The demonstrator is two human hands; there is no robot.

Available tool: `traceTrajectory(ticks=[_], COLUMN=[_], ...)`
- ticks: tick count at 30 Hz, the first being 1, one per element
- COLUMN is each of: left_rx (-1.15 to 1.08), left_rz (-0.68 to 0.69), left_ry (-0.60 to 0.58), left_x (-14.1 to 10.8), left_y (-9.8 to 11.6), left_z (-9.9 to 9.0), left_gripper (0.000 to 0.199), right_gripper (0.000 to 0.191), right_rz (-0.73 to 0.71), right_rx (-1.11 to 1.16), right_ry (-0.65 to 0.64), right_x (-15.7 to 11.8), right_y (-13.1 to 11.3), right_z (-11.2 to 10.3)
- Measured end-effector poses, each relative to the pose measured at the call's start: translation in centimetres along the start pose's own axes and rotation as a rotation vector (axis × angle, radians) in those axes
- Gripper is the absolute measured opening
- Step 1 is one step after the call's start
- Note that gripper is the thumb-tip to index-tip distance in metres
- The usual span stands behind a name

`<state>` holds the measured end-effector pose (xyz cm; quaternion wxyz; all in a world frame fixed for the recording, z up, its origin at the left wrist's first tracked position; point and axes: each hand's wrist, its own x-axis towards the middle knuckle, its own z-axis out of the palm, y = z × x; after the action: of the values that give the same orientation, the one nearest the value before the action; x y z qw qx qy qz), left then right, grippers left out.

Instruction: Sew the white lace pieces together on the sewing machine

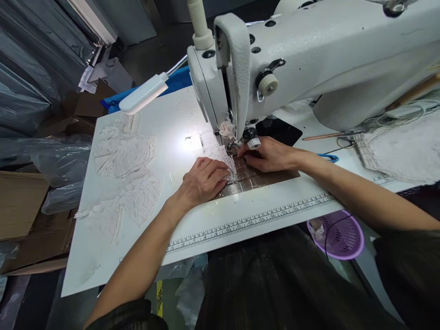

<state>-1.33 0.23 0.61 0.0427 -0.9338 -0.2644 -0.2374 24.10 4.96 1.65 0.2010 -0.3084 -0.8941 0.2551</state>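
Observation:
A white sewing machine (pixel 292 59) reaches over the table from the right. Under its needle area lies a piece of white lace (pixel 216 152), partly over the shiny brown bed plate (pixel 271 179). My left hand (pixel 205 180) rests on the lace's near edge, palm down with its fingers laid out. Close beside the presser foot (pixel 233 149), on its right, is my right hand (pixel 270 155). Its thumb and index finger are drawn together, and what is between the fingertips is too small to make out. A ruffled pale pink piece (pixel 226 129) sits on the machine head by the needle bar.
More white lace pieces (pixel 127 156) lie on the table's left. A lit lamp (pixel 144 94) hangs over them. On the right are blue-handled snips (pixel 328 157), a pencil-like stick (pixel 325 136) and a white lace pile (pixel 405 146). A purple basket (pixel 343 236) stands below the edge.

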Motion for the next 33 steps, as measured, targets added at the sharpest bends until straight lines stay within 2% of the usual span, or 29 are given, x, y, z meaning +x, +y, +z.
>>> traceTrajectory(ticks=[3,8,15,26,33], left_rx=[0.042,0.057,0.026,0.065,0.07], left_rz=[0.064,0.102,0.13,0.165,0.188], left_ry=[-0.016,-0.001,0.028,0.022,-0.104], left_x=[-0.1,-0.1,-0.1,-0.1,0.4], left_y=[-0.2,-0.1,-0.1,0.1,0.7], left_z=[0.1,0.2,0.4,0.4,-0.7], left_gripper=[0.007,0.004,0.004,0.009,0.016], right_gripper=[0.032,0.039,0.04,0.04,0.039], right_rz=[-0.053,-0.078,-0.04,-0.078,-0.177], right_rx=[-0.004,-0.136,-0.146,-0.156,-0.178], right_ry=[0.137,0.108,0.109,0.11,0.081], right_x=[-0.3,-1.2,-1.1,-1.1,-1.2], right_y=[1.3,1.3,1.3,1.6,1.5], right_z=[1.6,3.2,3.0,3.2,2.8])
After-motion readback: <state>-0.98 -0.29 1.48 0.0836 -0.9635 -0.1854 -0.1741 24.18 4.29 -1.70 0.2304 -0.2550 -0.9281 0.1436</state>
